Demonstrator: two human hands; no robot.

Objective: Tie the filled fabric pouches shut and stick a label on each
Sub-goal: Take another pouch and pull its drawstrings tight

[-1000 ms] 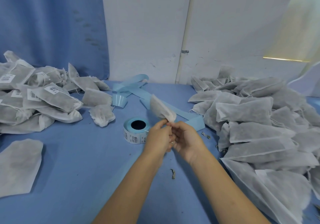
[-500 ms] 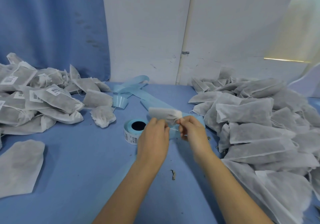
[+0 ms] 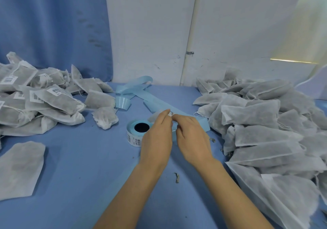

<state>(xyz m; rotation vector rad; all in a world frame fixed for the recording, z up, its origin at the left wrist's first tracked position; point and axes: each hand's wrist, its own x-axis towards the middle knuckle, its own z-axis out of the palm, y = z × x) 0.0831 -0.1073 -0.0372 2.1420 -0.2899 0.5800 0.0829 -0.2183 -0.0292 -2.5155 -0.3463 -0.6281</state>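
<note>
While the tying goes on, the blue surface [image 3: 79, 166] carries everything. The biggest mass is the untied heap [image 3: 261, 135] at three o'clock, which has no stickers showing. The labelled heap [image 3: 53, 103] lies at nine to ten o'clock. A spent liner strip [image 3: 155, 101] trails off toward twelve o'clock.

At the centre, the left hand [image 3: 157, 140] and right hand [image 3: 191, 136] meet fingertip to fingertip. Just at nine o'clock of them sits the label roll [image 3: 136, 133], lying flat with its core upward. The pouch [image 3: 154, 117] is held above the surface at twelve o'clock of the left hand, which hides most of it. Each grip looks pinched on the gathered mouth of the pouch. The drawstring itself is too fine to make out.

The step appears to be closing the neck. To do it well, keep the left grip firm on the gathered fabric so the filling cannot creep up into the knot. Let the right grip do the looping close to the neck, not out at the cord's end. Pull the knot snug along the line of the cord, because a sideways tug may tear such thin non-woven fabric. Hold the pouch mouth-up until the knot bites. The roll lies close enough that one hand can peel a sticker while the other holds the pouch flat.
</note>
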